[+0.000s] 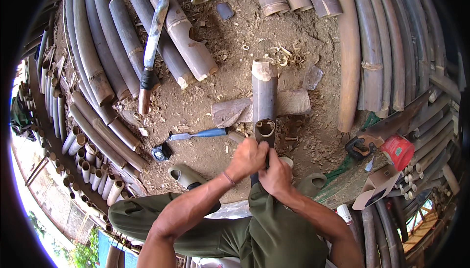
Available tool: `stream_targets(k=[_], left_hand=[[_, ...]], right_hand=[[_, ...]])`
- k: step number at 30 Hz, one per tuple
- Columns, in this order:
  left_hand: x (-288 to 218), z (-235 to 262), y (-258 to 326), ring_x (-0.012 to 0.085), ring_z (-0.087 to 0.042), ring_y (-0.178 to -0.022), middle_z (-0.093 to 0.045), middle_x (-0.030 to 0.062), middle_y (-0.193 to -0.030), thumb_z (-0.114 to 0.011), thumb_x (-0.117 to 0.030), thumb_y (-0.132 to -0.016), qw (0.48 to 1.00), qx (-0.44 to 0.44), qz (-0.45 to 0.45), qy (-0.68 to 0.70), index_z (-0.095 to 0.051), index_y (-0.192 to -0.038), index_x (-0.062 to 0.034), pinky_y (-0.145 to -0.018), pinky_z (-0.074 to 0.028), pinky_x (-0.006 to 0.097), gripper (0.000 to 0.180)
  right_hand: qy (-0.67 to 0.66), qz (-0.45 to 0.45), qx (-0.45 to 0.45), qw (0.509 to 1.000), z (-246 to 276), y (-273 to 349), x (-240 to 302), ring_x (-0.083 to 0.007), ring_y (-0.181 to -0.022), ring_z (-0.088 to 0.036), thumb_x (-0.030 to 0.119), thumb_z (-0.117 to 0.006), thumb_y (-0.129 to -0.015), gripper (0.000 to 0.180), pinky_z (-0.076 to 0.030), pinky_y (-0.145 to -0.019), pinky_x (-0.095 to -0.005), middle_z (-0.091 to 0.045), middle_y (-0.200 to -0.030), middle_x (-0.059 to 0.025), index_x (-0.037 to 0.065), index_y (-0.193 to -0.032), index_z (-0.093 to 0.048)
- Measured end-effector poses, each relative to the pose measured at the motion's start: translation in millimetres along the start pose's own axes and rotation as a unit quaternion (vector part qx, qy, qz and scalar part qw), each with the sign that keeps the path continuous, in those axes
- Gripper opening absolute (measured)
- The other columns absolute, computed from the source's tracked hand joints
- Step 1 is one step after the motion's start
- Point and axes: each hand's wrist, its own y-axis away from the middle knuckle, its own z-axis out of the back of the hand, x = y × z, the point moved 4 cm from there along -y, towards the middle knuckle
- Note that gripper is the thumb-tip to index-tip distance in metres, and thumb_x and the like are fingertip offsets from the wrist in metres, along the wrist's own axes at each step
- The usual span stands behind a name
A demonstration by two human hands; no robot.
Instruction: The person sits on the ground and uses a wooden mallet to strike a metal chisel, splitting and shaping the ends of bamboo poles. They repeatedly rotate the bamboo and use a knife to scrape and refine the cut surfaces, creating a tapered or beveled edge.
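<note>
A grey-brown bamboo tube (264,91) points away from me, its far end pared pale. It lies across a split wooden block (295,102). An opening is cut in its upper side, just ahead of my hands. My left hand (248,158) is closed in a fist at the left of that opening. Closed as well, my right hand (275,174) meets it on the right, slightly nearer to me. Something dark shows between the two hands, but the fingers hide what it is. The tube's near end lies under my hands, by my green trouser leg (274,219).
Left of the block lie a blue-handled chisel (208,133), a tape measure (161,152) and a large knife (154,35) resting on bamboo. At right are a handsaw (362,146), a red container (397,152) and a cardboard box (377,184). Bamboo poles (372,62) line both sides; shavings (289,56) litter the ground.
</note>
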Motion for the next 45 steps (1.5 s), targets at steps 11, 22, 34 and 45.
stream_targets(k=[11,22,34,45], left_hand=[[-20.6,-52.8,2.5,0.0090,-0.051,-0.064,-0.060,0.0009,-0.074,-0.047,-0.042,-0.103,0.775,0.104,0.047,0.622,-0.056,-0.135,-0.0069,-0.060,-0.043,0.028,0.048],[0.9,-53.6,14.3,0.0132,-0.056,-0.058,-0.060,0.0047,-0.065,-0.052,-0.023,-0.102,0.812,0.014,0.142,0.566,-0.063,-0.127,-0.0039,-0.056,-0.048,0.030,0.034],[-32.9,-80.4,2.6,0.0093,-0.049,-0.065,-0.057,-0.0012,-0.075,-0.045,-0.039,-0.105,0.583,0.080,0.113,0.801,-0.056,-0.134,-0.0076,-0.059,-0.040,0.026,0.045],[7.1,0.1,5.8,0.0449,-0.068,-0.077,-0.062,0.0342,-0.073,-0.055,-0.037,-0.093,0.980,-0.052,0.102,0.164,-0.066,-0.079,0.0115,-0.070,-0.053,0.049,0.052]], right_hand=[[0.319,0.220,0.151,0.909,108.9,-22.7,28.6,-0.0307,-0.066,-0.069,0.021,-0.063,-0.088,0.036,-0.056,-0.057,-0.0414,-0.065,-0.074,-0.0149,-0.001,-0.114,-0.053],[0.176,0.128,0.256,0.942,77.7,-22.1,7.9,-0.0381,-0.070,-0.068,0.016,-0.065,-0.081,0.045,-0.055,-0.062,-0.0483,-0.068,-0.081,-0.0212,-0.001,-0.120,-0.050],[0.359,0.207,0.227,0.881,112.4,-33.5,43.8,-0.0307,-0.068,-0.071,0.015,-0.061,-0.087,0.025,-0.056,-0.056,-0.0413,-0.067,-0.073,-0.0189,-0.005,-0.101,-0.058],[-0.083,-0.020,0.068,0.994,14.4,-4.7,9.3,-0.0472,-0.080,-0.065,0.015,-0.072,-0.079,0.036,-0.052,-0.068,-0.0523,-0.066,-0.083,-0.0277,0.002,-0.108,-0.054]])
